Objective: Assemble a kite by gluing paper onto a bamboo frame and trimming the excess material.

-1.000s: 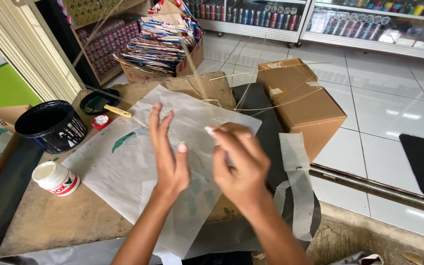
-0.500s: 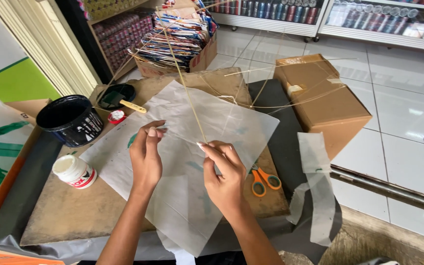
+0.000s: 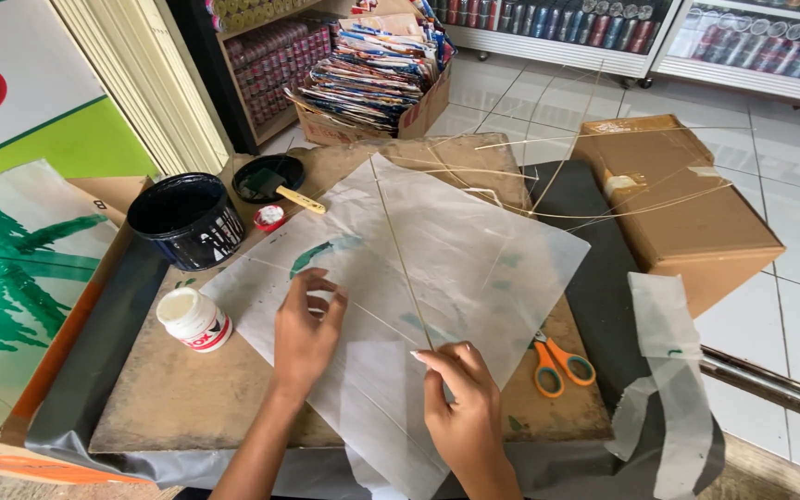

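- The left hand [image 3: 306, 331], raised with fingers spread a second ago, now lies flat on the translucent paper kite [image 3: 400, 306].
- The right hand [image 3: 460, 407] has dropped nearer, its fingertips pinching the thin bamboo spine [image 3: 400, 250].
- The kite has settled flat on the counter [image 3: 187, 398].
- The orange-handled scissors [image 3: 556, 363], hidden a second ago, now show right of the right hand.

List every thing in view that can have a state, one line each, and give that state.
White paper sheet: lying flat on the board, a thin stick across it.
Thin stick: lying on the sheet, near end pinched.
Left hand: pressing flat on the sheet.
Right hand: fingers pinched on the stick.
Black bucket: upright, uncovered.
White glue jar: upright, cap on.
Orange scissors: lying partly under the sheet.
Cardboard box: closed, taped.
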